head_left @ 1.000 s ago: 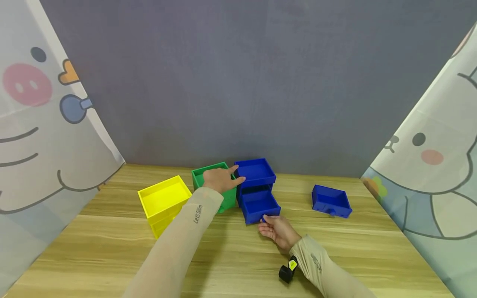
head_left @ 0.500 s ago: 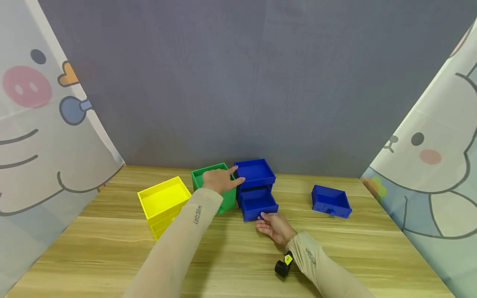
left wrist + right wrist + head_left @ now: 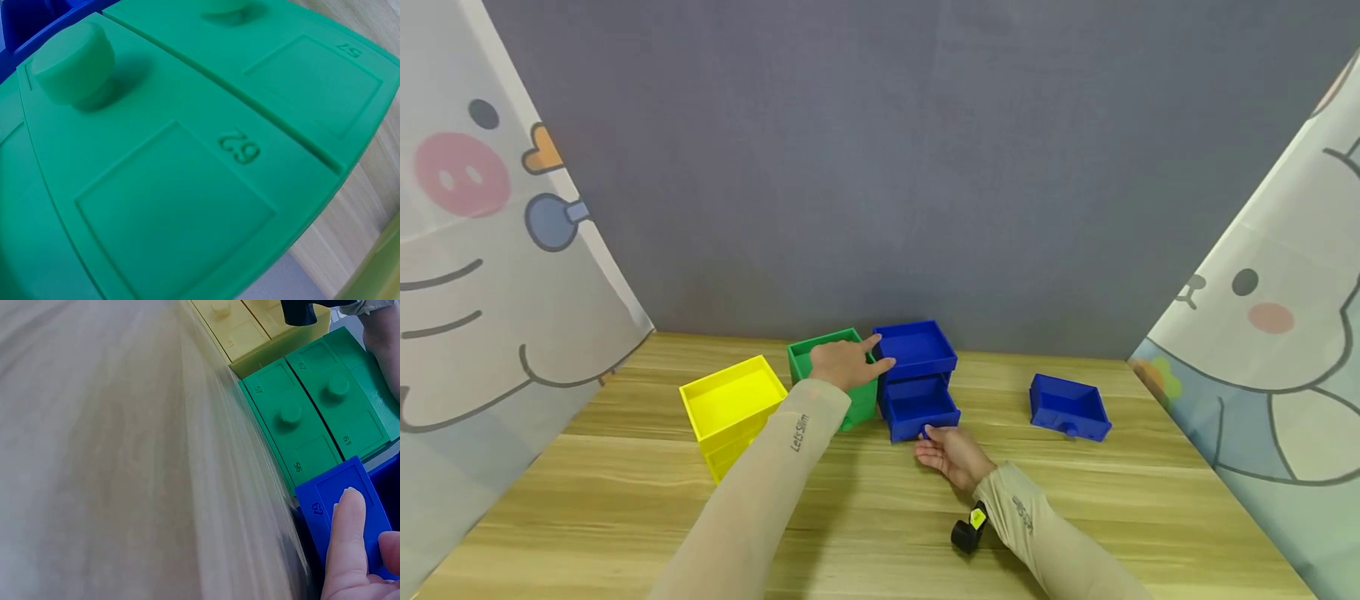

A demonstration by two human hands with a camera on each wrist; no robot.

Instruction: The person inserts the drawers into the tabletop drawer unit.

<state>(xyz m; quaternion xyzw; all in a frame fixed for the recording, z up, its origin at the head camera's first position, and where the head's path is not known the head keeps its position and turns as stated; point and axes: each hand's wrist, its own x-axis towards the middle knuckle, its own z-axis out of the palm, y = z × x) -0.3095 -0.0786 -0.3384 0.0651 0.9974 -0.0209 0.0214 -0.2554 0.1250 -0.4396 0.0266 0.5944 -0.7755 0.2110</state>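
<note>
A small blue cabinet (image 3: 916, 357) has its lower drawer (image 3: 921, 402) part way out. At that drawer's front is my right hand (image 3: 955, 458), its thumb and finger pinching the drawer's knob, which the digits mostly hide. The right wrist view shows one finger (image 3: 350, 519) along the blue drawer front (image 3: 340, 487). My left hand (image 3: 841, 364) reaches over a green cabinet (image 3: 861, 402), index finger and thumb spread against the blue cabinet's upper left edge. The left wrist view holds the green drawer fronts (image 3: 175, 206) with round knobs; the left fingers are out of that view.
A yellow cabinet (image 3: 733, 396) stands to the left, angled, partly behind the left sleeve. A separate blue drawer (image 3: 1070, 407) lies on the wooden table (image 3: 1150, 500) to the right. A grey panel (image 3: 880, 167) rises at the back, with patterned cloth on both sides.
The lower blue drawer has slid inward a little with the right hand, mostly between the two earlier frames. The left hand keeps its place.
</note>
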